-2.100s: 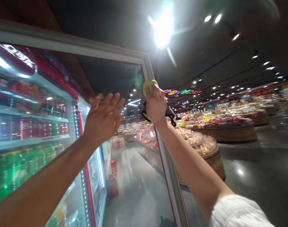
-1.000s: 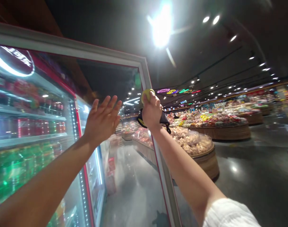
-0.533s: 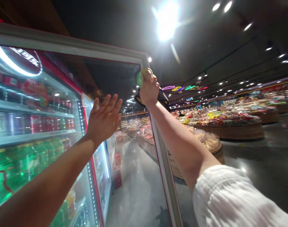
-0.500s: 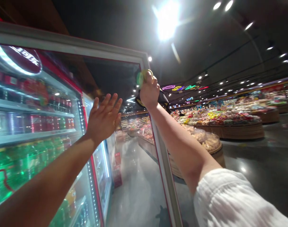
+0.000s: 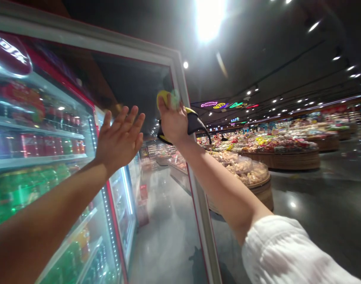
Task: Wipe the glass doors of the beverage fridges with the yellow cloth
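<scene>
A glass door point(image 5: 176, 65) with a pale grey frame stands swung out from a lit drinks fridge. My right hand point(image 5: 175, 123) presses a yellow and black cloth point(image 5: 197, 121) to the glass beside the upper right corner of the frame. One end of the cloth hangs past the frame's outer side, and a yellow part shows under the fingertips. Nothing is in my left hand point(image 5: 119, 139), which is raised with its fingers spread. Its palm faces the glass; whether it touches I cannot tell.
Inside the fridge, green bottles point(image 5: 23, 189) and red packs point(image 5: 42, 145) line the shelves point(image 5: 35, 161). Beyond the door, round wooden display stands point(image 5: 259, 191) hold packaged food. A red box point(image 5: 143, 192) lies along the fridge row above the shiny floor point(image 5: 165, 236).
My right hand has slid the cloth left and down, from the frame's edge onto the glass. The view has shifted slightly, and my left hand stays spread by the door.
</scene>
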A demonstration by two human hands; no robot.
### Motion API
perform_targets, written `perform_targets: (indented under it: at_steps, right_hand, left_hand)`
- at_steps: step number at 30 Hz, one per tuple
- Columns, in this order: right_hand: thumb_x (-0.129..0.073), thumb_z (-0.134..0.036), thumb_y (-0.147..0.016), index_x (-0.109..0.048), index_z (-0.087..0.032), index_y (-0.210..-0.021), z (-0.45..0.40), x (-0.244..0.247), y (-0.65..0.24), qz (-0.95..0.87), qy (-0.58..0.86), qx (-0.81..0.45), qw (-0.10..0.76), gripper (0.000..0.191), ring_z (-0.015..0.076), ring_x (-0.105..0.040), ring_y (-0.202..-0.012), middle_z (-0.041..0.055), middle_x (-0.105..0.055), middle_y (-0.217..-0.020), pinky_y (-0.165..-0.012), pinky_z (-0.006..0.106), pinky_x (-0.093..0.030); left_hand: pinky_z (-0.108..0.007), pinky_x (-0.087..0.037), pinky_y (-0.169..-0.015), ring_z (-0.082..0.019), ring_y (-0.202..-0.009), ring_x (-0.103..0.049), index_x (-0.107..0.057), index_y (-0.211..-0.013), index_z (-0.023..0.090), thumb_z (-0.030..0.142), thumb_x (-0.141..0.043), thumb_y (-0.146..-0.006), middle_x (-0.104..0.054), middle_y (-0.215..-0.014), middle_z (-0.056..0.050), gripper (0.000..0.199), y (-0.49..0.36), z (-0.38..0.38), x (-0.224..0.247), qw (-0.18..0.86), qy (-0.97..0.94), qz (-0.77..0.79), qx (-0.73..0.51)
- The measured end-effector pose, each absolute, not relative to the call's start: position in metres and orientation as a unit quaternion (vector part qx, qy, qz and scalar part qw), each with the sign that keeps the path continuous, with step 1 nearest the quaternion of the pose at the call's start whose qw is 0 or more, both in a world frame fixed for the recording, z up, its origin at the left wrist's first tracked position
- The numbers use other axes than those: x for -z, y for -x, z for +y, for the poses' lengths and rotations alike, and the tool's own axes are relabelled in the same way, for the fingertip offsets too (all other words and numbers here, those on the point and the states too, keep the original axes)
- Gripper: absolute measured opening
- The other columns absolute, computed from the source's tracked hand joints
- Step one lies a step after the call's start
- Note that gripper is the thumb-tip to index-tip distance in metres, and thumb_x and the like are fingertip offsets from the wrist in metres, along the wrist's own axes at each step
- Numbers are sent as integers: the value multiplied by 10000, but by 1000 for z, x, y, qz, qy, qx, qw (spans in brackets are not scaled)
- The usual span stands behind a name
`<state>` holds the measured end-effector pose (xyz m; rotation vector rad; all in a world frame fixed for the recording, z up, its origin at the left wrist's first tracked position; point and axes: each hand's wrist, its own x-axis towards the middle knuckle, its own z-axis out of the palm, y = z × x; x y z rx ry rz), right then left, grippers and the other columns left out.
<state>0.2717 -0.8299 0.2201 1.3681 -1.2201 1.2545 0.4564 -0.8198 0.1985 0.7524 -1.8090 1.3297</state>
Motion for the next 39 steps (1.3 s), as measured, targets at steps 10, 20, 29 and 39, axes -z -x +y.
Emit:
perform_targets:
  at_steps: [10, 20, 29, 39]
  right_hand:
    - [-253, -228, -1060, -380, -192, -1577, -816, -196, -293, -526, -534, -509, 423, 533, 290, -402, -1463, 128, -392, -1620, -1148, 413, -396]
    - [-350, -308, -1063, -398, -181, -1555, -814, -242, -300, -481, -532, -546, 432, 510, 251, -372, -1466, 100, -414, -1603, -1147, 391, -384]
    - [-271, -200, -1064, -419, -190, -1551, -806, -248, -296, -516, -509, -562, 398, 509, 228, -407, -1444, 67, -438, -1602, -1126, 384, -399]
    - [-422, -225, -1021, -424, -318, -1543, -801, -206, -302, -465, -570, -513, 442, 530, 207, -356, -1479, -51, -384, -1644, -1220, 433, -288]
  left_hand:
    - [-573, -121, -1271, -257, -1567, -221, -384, -1550, 190, 406, -249, -1045, -317, -1660, -111, 566, -460, -815, -200, 376, -276, -710, -528]
    - [-542, -154, -1271, -256, -1548, -277, -451, -1494, 140, 407, -273, -1039, -381, -1626, -137, 557, -470, -809, -201, 350, -271, -712, -545]
    - [-535, -98, -1284, -229, -1572, -205, -278, -1599, 254, 475, -260, -1039, -274, -1682, -59, 603, -502, -802, -198, 400, -278, -701, -520]
    - [-547, -100, -1279, -238, -1560, -245, -256, -1610, 286, 454, -291, -1037, -285, -1675, -64, 598, -530, -793, -191, 403, -277, -699, -522]
